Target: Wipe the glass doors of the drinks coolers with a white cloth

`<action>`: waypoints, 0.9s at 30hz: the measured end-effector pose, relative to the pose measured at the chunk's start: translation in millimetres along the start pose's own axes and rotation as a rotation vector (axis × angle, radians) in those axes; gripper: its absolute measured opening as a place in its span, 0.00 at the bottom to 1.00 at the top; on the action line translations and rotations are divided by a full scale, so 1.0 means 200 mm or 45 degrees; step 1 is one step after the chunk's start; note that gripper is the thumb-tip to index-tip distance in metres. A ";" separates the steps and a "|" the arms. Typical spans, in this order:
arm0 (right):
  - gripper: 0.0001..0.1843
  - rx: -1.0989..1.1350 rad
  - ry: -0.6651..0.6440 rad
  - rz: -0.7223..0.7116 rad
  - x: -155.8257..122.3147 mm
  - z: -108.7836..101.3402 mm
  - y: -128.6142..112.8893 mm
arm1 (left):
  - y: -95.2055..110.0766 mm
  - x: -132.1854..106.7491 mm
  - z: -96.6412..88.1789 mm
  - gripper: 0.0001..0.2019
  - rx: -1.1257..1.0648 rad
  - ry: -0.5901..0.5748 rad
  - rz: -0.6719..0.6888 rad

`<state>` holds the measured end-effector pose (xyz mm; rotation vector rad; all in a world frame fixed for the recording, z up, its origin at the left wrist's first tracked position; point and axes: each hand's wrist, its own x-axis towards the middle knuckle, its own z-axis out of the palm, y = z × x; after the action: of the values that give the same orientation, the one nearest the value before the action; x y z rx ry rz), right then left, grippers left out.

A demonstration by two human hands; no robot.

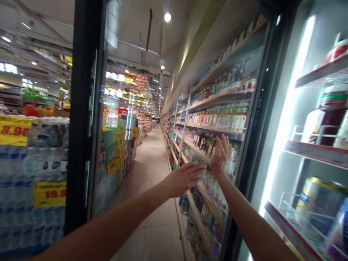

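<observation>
My left hand point(185, 178) reaches in from the lower left with its fingers stretched toward the right. Something pale and blurred shows at its fingertips, too unclear to name. Just to the right, my right hand point(220, 154) is raised with its fingers up and apart, and nothing shows in it. Both hands are in front of the glass door point(127, 203) of a drink cooler, which stands swung open. Whether either palm touches the glass, I cannot tell. Through the pane, rows of bottles point(209, 143) appear on long shelves behind the hands.
The door's dark frame point(83, 108) rises at the left. On the right, lit cooler shelves point(318, 154) hold bottles and a can point(312, 199). Wrapped water bottles point(32, 203) with yellow price signs point(50, 194) stand at far left. The aisle floor point(150, 159) runs ahead.
</observation>
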<state>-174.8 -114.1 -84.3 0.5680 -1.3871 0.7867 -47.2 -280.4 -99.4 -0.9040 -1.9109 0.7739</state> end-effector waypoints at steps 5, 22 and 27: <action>0.27 0.027 0.038 -0.003 0.00 0.00 0.00 | -0.06 -0.19 -0.09 0.20 0.131 0.141 -0.430; 0.27 0.054 0.065 -0.012 0.00 0.00 0.02 | -0.11 -0.78 -0.33 0.19 0.208 0.075 -0.524; 0.27 0.044 0.066 0.020 0.00 0.00 0.01 | -0.07 -0.85 -0.32 0.19 0.185 0.053 -0.458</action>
<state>-177.3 -112.7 -85.2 0.5603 -1.3336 0.8340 67.8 -418.1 -134.1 -0.4655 -1.8821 0.6599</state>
